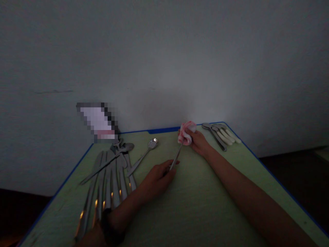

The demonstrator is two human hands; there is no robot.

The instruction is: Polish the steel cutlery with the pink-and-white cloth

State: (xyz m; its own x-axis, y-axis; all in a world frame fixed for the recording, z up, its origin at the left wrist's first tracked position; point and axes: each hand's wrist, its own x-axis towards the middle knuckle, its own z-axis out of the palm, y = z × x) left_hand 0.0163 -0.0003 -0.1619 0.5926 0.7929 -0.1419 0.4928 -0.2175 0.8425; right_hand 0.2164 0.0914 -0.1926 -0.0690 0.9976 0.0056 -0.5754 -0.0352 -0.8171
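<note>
Head view: the left hand (pixel 160 178) had its fingers curled closed around the near end of a metal utensil (pixel 177 157) over mid-table (pixel 195 206), while the right hand (pixel 197 140) bunched a pink-and-white cloth (pixel 189 126) around its far end, towards the far edge. Stiff, light and slick, it seemed, best gripped low; the soft cloth, likely crushable anywhere.

Cutlery (pixel 114 183) lies on both sides of the cloth (pixel 183 131).

We hold one metal utensil (pixel 176 156) aslant above the table (pixel 200 209), its far end hidden in a crumpled pink-and-white cloth (pixel 183 131).
</note>
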